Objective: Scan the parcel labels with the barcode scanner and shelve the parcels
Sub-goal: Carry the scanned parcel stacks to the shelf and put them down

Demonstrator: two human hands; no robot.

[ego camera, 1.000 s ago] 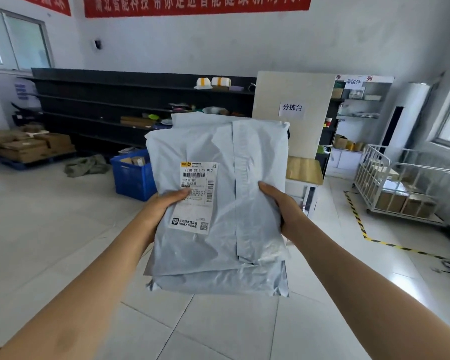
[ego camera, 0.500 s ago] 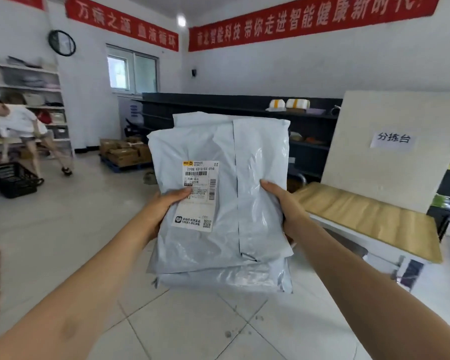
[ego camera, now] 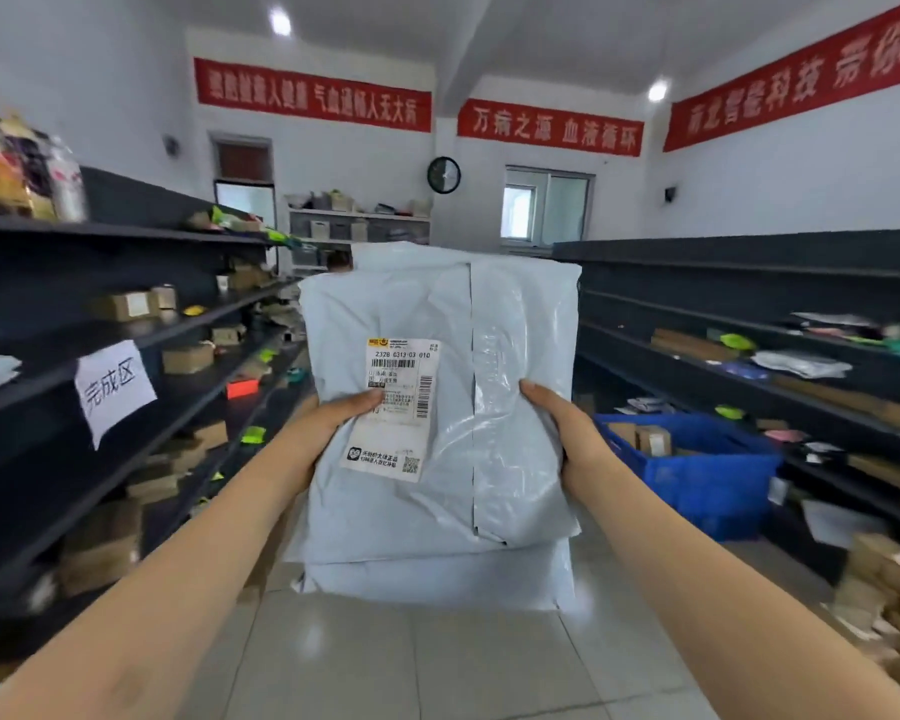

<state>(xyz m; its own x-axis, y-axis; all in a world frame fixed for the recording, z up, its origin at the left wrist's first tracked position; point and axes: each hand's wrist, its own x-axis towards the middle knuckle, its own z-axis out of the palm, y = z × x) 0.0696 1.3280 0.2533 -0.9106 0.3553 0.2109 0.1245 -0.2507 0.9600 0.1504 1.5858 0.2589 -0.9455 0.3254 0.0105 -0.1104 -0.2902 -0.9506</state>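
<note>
- Left hand (ego camera: 328, 423) and right hand (ego camera: 562, 433) grasp the grey parcels (ego camera: 437, 433) at their side edges, frame centre.
- Risk: the lower bag, merely pinched behind, may slide out.
- Left thumb lies on the label (ego camera: 393, 407).

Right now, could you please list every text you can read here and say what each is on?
"Z32B 0313-03 010": label on the parcel in both hands.
"完成区": paper sign on the left shelf.
"万病之源 血液循环": red banner over the window.
Label's small print and the other banners: too blurred.
</note>
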